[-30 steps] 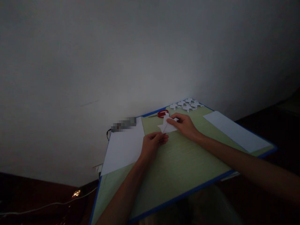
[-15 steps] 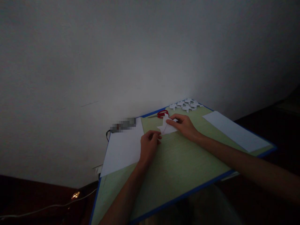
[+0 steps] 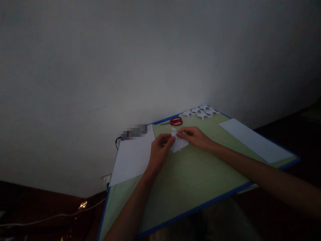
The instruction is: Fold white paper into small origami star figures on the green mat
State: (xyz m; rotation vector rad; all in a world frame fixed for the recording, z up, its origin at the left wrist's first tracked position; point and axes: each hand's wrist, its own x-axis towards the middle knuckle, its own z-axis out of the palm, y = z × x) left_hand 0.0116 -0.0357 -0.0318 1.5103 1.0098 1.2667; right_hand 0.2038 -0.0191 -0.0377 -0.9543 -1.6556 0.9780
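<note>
Between my two hands is a small folded piece of white paper [image 3: 180,144], its points and flaps partly covered by fingers. My left hand [image 3: 160,147] pinches its left side between thumb and fingers. From the right, my right hand [image 3: 193,135] grips the upper right part with thumb and forefinger. Just beyond the paper lies a pair of scissors [image 3: 176,121] with red handles, blades pointing left. Several folded white paper shapes with pointed tips [image 3: 202,115] sit grouped at the far corner of the table.
The green table [image 3: 190,187] has a blue edge and stands against a grey wall [image 3: 140,67]. A large white sheet [image 3: 132,160] lies at left, with a blurred-out dark object [image 3: 134,132] at its far edge. A white paper strip [image 3: 255,140] lies at right.
My left hand has moved in and now pinches the paper's left side. The paper has turned and looks more compact. My right hand keeps its grip, slightly lower. The view has shifted a little.
</note>
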